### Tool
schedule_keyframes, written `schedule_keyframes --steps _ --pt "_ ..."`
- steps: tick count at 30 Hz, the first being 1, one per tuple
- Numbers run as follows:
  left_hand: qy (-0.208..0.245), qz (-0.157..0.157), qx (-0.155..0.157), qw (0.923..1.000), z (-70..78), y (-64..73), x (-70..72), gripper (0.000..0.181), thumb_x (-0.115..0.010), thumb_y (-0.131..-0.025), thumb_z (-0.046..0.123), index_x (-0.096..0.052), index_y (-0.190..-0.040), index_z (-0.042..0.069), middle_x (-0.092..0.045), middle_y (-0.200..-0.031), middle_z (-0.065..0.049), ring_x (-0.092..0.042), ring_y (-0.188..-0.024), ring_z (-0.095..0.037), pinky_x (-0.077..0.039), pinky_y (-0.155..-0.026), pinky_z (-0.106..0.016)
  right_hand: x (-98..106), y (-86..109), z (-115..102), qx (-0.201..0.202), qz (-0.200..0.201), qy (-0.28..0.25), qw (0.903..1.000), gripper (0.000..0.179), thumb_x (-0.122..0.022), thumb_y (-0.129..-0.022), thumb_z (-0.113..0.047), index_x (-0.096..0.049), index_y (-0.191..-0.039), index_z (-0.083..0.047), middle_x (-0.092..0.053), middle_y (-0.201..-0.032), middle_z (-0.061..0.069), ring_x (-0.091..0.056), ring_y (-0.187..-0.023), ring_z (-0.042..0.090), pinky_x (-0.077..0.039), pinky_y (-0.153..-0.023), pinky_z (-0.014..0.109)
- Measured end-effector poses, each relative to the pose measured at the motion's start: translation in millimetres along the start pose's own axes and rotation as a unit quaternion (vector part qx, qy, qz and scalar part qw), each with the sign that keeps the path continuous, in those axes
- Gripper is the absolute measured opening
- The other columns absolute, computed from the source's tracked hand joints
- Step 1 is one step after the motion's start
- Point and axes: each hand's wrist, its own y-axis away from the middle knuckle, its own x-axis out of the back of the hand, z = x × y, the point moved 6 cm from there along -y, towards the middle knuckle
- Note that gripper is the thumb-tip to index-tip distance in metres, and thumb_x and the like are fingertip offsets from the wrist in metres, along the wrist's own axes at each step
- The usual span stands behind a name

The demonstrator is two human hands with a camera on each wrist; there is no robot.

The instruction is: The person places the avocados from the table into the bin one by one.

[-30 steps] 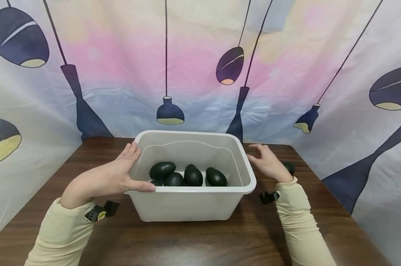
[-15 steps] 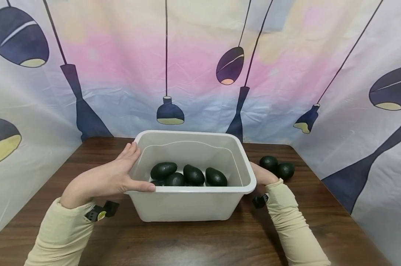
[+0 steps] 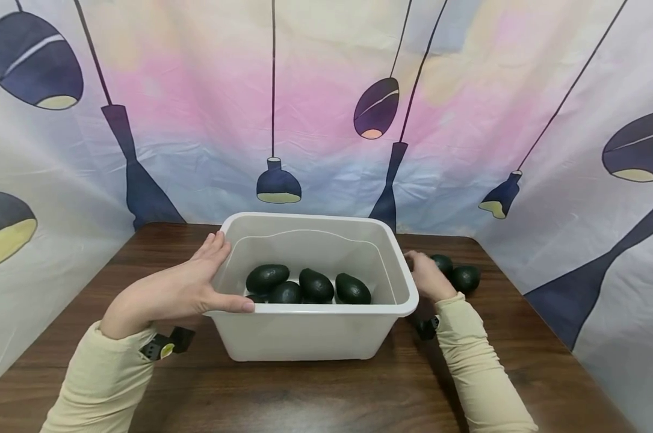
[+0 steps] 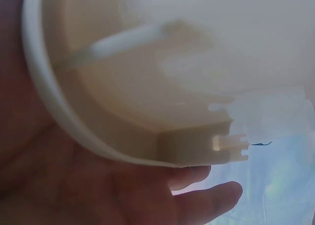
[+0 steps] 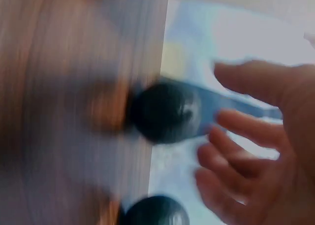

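My left hand (image 3: 177,285) rests on the left rim of a white plastic bin (image 3: 304,334), its thumb along the front rim. In the left wrist view the fingers (image 4: 209,203) lie nearly straight outside the wall. Several dark green avocados (image 3: 315,285) lie inside the bin; the front wall partly hides some. On the bin's right side, my right hand (image 3: 429,278) is low over the table. The right wrist view shows its fingers slightly bent and apart, holding nothing. Two avocados, a nearer one (image 3: 466,278) and another (image 5: 165,112), lie beyond it on the table.
The brown wooden table (image 3: 315,391) extends around the bin. A cloth backdrop (image 3: 326,108) printed with hanging lamps stands behind and along the sides. The bin's tall right wall (image 3: 407,270) separates the right hand from the avocados inside.
My right hand has come down from rim height to the table beside the bin, then shifted slightly away from me. The left hand keeps its place on the rim.
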Motion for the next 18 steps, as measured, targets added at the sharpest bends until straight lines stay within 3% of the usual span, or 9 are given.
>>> schedule_keyframes --steps 3,6,9,12,18 --pt "-0.001 0.0 0.003 1.0 0.5 -0.2 -0.1 0.125 -0.073 -0.075 0.063 -0.005 -0.152 -0.007 0.01 -0.156 -0.03 0.014 -0.144 -0.041 -0.01 -0.11 -0.063 14 2.2 13 -0.095 0.053 0.045 0.9931 0.046 -0.063 -0.094 -0.016 -0.05 -0.13 0.009 -0.047 -0.119 0.033 -0.048 -0.107 0.046 -0.044 -0.086 0.055" --pt "0.0 0.0 0.007 1.0 0.4 0.1 0.0 0.125 -0.073 -0.075 0.064 -0.004 -0.153 -0.006 0.01 -0.157 -0.029 0.014 -0.144 -0.041 -0.01 -0.11 -0.064 25 5.7 22 -0.131 0.094 0.059 0.9852 0.056 -0.066 -0.093 -0.021 -0.044 -0.136 0.008 -0.036 -0.126 0.037 -0.033 -0.115 0.052 -0.033 -0.094 0.061" --pt "0.001 0.0 0.008 1.0 0.4 0.5 0.3 0.125 -0.073 -0.075 0.063 -0.003 -0.153 -0.005 0.011 -0.157 -0.028 0.014 -0.144 -0.041 -0.01 -0.11 -0.064 31 7.2 31 -0.146 0.118 0.067 0.9798 0.065 -0.067 -0.092 -0.024 -0.038 -0.142 0.007 -0.031 -0.131 0.037 -0.028 -0.118 0.053 -0.028 -0.094 0.064" --pt "-0.001 0.001 0.008 1.0 0.2 1.1 0.5 0.125 -0.073 -0.075 0.064 -0.004 -0.153 -0.006 0.011 -0.157 -0.029 0.014 -0.144 -0.041 -0.01 -0.11 -0.064 25 4.0 35 -0.119 0.11 0.057 0.9851 0.067 -0.065 -0.094 -0.023 -0.033 -0.146 0.005 -0.032 -0.134 0.036 -0.029 -0.121 0.052 -0.03 -0.096 0.064" --pt "-0.002 -0.003 0.003 1.0 2.4 0.1 -0.9 0.124 -0.072 -0.075 0.064 -0.006 -0.152 -0.008 0.01 -0.157 -0.03 0.014 -0.144 -0.041 -0.01 -0.11 -0.063 -3 -5.7 28 -0.015 0.071 0.008 0.9973 0.064 -0.063 -0.094 -0.013 -0.032 -0.148 0.002 -0.032 -0.14 0.034 -0.03 -0.128 0.05 -0.033 -0.099 0.065"
